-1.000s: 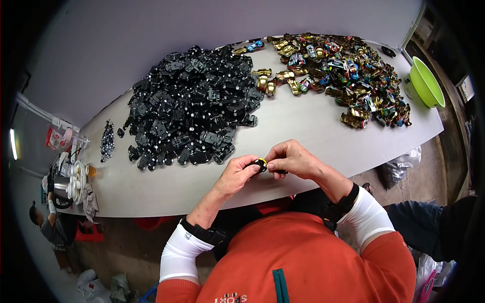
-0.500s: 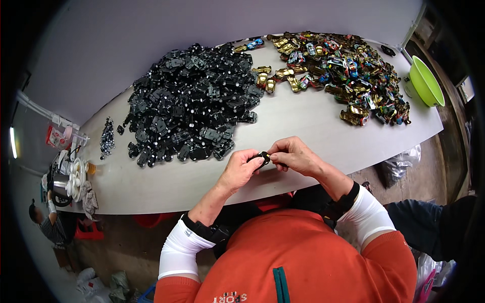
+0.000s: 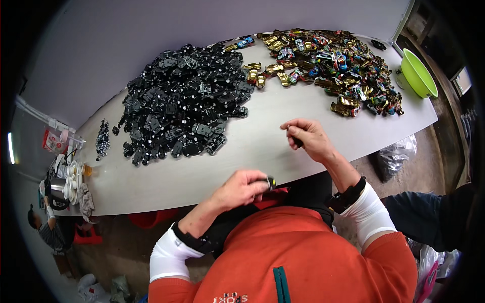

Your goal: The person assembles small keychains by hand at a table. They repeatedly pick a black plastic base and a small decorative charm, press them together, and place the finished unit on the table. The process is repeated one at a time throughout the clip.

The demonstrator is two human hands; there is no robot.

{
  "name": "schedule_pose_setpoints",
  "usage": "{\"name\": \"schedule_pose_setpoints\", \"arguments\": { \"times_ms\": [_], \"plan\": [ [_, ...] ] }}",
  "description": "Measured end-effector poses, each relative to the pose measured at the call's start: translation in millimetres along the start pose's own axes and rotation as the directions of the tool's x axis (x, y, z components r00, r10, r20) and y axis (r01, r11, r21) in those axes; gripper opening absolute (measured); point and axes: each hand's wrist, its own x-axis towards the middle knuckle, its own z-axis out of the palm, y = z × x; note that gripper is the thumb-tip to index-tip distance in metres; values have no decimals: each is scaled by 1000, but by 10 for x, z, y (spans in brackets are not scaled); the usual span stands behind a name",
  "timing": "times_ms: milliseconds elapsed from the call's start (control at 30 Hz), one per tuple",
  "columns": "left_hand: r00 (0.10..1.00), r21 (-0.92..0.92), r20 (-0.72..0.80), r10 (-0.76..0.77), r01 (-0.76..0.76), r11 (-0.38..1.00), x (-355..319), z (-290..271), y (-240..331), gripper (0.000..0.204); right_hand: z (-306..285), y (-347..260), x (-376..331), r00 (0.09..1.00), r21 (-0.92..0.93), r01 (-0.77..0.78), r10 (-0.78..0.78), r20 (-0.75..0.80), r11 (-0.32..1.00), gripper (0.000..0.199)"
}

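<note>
My left hand (image 3: 239,191) is closed at the table's front edge, gripping a small black toy car part (image 3: 272,183) with a yellow-green spot. The rest of that part is hidden by my fingers. Over the table to the right, my right hand (image 3: 314,141) is raised and curled, its index finger reaching left. A small dark thing (image 3: 297,142) sits in its grip, too covered to name. Beyond my hands lies a big heap of black toy car chassis (image 3: 177,106). At the back right is a heap of shiny gold and multicoloured toy car bodies (image 3: 348,76).
The pale table (image 3: 202,182) curves round in front of me. A small pile of tiny wheels (image 3: 102,139) lies left, near a metal pot (image 3: 59,188). A green bowl (image 3: 418,74) stands at the right end. Plastic bags (image 3: 399,154) are on the floor. Another person (image 3: 48,224) is far left.
My hands were together at the black part; now they are apart. The left has drawn down toward me with the part, and the right has moved away to the right and up.
</note>
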Motion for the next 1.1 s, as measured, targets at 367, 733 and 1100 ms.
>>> {"name": "schedule_pose_setpoints", "arguments": {
  "times_ms": [367, 733, 1100],
  "plan": [
    [907, -732, -174, -383, 141, 667, 477, -164, -1815, 37, -638, 68, -29, 915, -150, -69, 2, -404, 986, 13],
    [993, 247, -89, -72, 92, 965, -530, -24, -920, 34, -524, -25, 1190, 872, -962, -3, -470, -135, 271, 18],
    [676, 813, -376, 634, -88, 576, -507, -636, -280, 22, -288, -135, 860, 965, -618, -50, -120, -231, 784, 7]
  ]
}}
